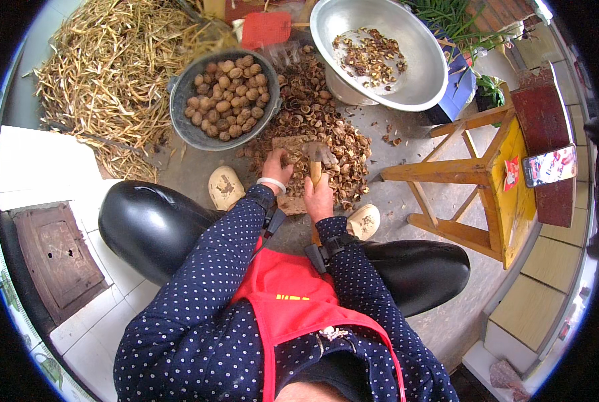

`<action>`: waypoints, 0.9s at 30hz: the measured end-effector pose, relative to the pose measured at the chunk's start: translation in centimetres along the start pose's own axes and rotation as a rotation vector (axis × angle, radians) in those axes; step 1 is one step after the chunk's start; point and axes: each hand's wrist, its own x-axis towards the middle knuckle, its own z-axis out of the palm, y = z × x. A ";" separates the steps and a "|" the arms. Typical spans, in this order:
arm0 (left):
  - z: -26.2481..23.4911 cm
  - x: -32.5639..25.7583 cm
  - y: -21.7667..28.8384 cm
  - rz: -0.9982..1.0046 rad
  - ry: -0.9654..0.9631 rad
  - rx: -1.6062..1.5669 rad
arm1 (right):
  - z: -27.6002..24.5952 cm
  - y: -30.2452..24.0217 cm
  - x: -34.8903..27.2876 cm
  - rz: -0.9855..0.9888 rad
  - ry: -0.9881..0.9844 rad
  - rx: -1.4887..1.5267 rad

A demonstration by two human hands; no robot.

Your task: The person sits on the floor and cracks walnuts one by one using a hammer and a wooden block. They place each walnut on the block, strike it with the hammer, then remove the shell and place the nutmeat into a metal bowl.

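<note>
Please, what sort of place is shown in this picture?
Probably a household work area, perhaps a rural yard or kitchen: a heap of dry stalks, a bucket of walnuts and a yellow wooden stool suggest this.

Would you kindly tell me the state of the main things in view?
Bucket: holding walnuts
Walnuts: whole, unshelled
Shells: broken, heaped on the floor
Basin: holding loose kernels
Hammer: gripped in the right hand
Left hand: fingers curled, contents unclear
Phone: screen lit
</note>
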 end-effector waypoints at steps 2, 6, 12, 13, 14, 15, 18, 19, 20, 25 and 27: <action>-0.2 0.1 0.4 -0.051 -0.006 -0.063 | 0.2 0.2 -0.1 0.003 -0.008 0.011; -0.7 0.3 0.8 -0.142 -0.061 -0.186 | 0.4 0.3 0.1 0.003 0.005 0.043; 1.0 0.7 0.0 -0.048 -0.032 -0.137 | -0.2 -0.1 0.7 0.024 0.093 0.182; 2.0 0.9 0.0 -0.045 -0.036 -0.133 | -0.5 -0.3 0.9 0.014 0.125 0.205; 2.9 1.1 -0.2 -0.018 -0.026 -0.117 | -0.8 -0.5 1.1 0.013 0.164 0.219; 3.6 1.6 -0.4 0.086 -0.126 -0.040 | -1.1 -0.8 1.2 0.009 0.199 0.237; 6.3 2.0 -0.1 0.201 -0.255 0.114 | -2.0 -1.6 1.8 0.057 0.225 0.352; 6.6 2.0 0.2 0.275 -0.286 0.051 | -2.3 -1.8 2.0 0.049 0.240 0.360; 6.6 2.2 0.6 0.259 -0.426 0.008 | -2.6 -1.9 2.2 0.034 0.259 0.370; 3.3 1.2 5.3 0.453 -0.413 -0.168 | -3.0 -2.1 3.2 0.022 0.335 0.417; 1.4 1.1 7.9 0.561 -0.131 -0.165 | -3.1 -1.9 3.3 -0.006 0.342 0.420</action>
